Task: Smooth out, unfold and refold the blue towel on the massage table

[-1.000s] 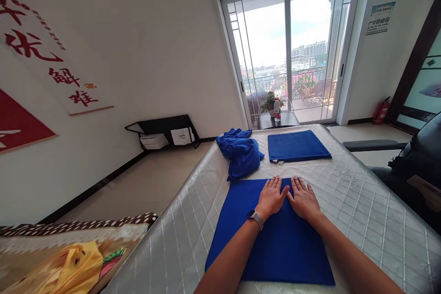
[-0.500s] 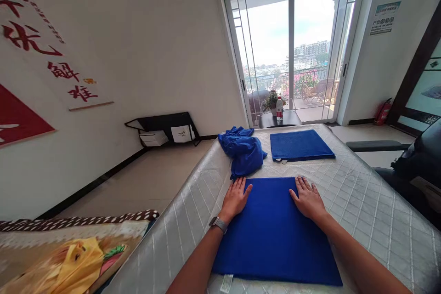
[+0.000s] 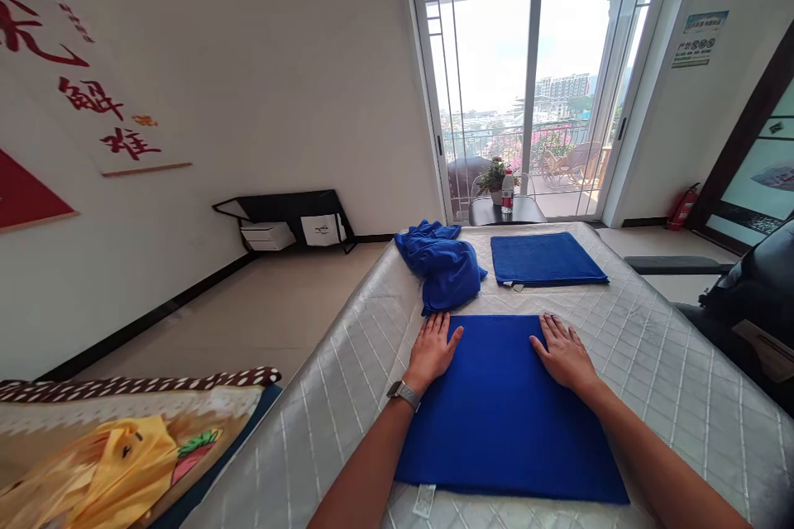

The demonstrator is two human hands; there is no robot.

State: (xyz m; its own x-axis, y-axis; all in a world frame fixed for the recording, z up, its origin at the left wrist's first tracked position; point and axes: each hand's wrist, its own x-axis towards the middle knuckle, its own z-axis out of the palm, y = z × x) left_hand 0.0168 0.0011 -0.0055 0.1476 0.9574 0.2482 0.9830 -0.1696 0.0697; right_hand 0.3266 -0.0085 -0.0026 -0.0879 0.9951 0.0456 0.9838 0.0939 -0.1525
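A blue towel (image 3: 502,413) lies flat and smooth on the quilted mattress (image 3: 670,355), a white label showing at its near edge. My left hand (image 3: 432,351) rests flat on its far left corner, fingers stretched forward and thumb out. On the far right corner, my right hand (image 3: 564,354) lies palm down with its fingers extended. Just past my left hand sits a crumpled blue cloth (image 3: 443,264). Beyond the flat towel, to the right, there is a neatly folded blue towel (image 3: 546,258) with small white labels.
A black chair (image 3: 505,212) with a water bottle (image 3: 507,193) and a potted plant (image 3: 495,180) stands past the mattress, before a sliding glass door. At the lower left is patterned bedding (image 3: 124,463). A black padded object (image 3: 757,306) is at the right edge.
The view has shifted slightly, so things appear a little displaced. Both hands stay flat on the towel's far corners, and the cloths keep their places.
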